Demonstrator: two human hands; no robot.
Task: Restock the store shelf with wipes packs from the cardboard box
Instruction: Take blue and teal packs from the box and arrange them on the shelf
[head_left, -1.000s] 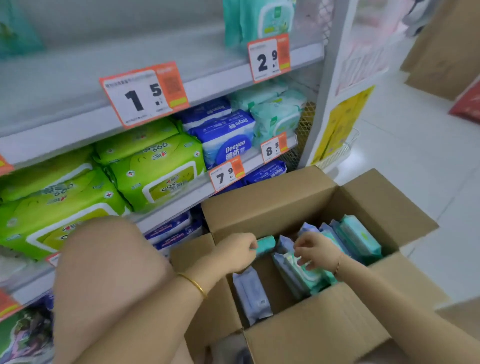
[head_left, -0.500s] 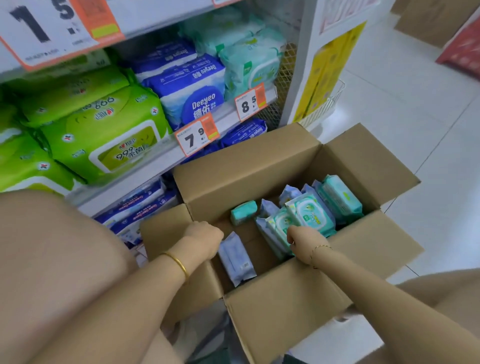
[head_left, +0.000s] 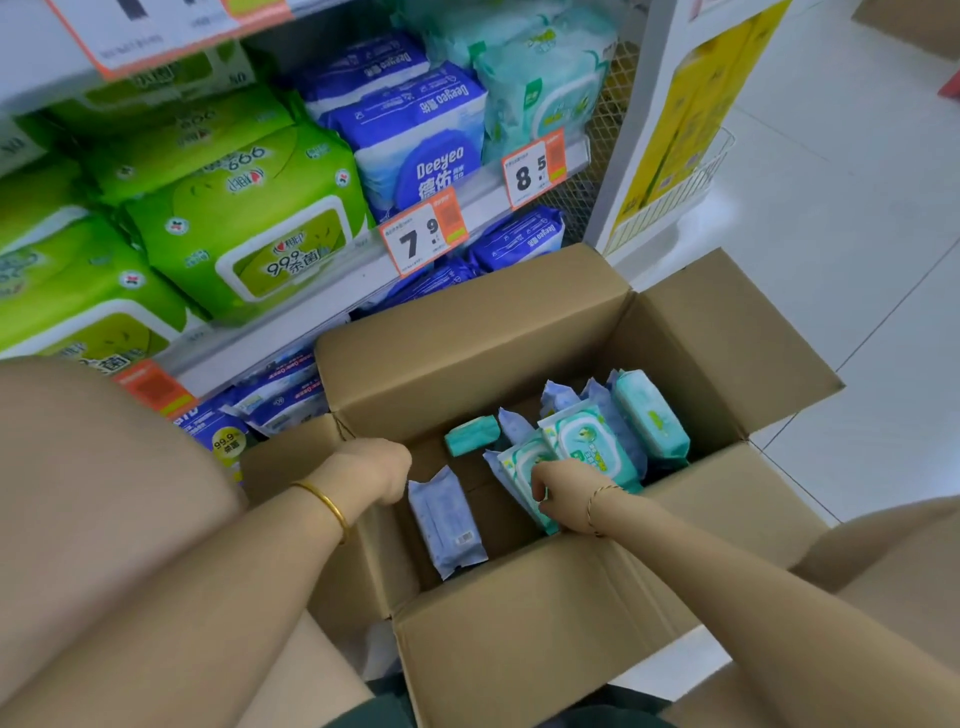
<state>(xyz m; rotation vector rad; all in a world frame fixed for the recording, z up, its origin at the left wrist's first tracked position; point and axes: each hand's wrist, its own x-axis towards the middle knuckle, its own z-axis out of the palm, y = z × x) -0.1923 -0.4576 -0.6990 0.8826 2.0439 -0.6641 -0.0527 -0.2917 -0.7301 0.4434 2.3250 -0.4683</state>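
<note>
An open cardboard box (head_left: 545, 618) stands on the floor before the store shelf (head_left: 322, 306). Inside stand teal wipes packs (head_left: 597, 441) and pale blue ones, upright at the right; one pale blue pack (head_left: 447, 519) lies flat at the left, and a small teal pack (head_left: 470, 434) lies at the back. My right hand (head_left: 563, 493) grips the near edge of an upright teal pack. My left hand (head_left: 376, 467) is curled at the box's left inner wall; whether it holds anything is hidden.
The shelf holds green wipes packs (head_left: 244, 223), blue Deeyeo packs (head_left: 415, 130) and pale teal packs (head_left: 545, 83), with orange price tags (head_left: 423, 234) on the rail. Blue packs fill the bottom shelf (head_left: 280, 395). White tile floor (head_left: 831, 260) lies to the right.
My view has tilted down and closer to the box. My left hand has pulled back from the small teal pack to the box's left wall. My right hand has dropped onto the upright packs' near edge.
</note>
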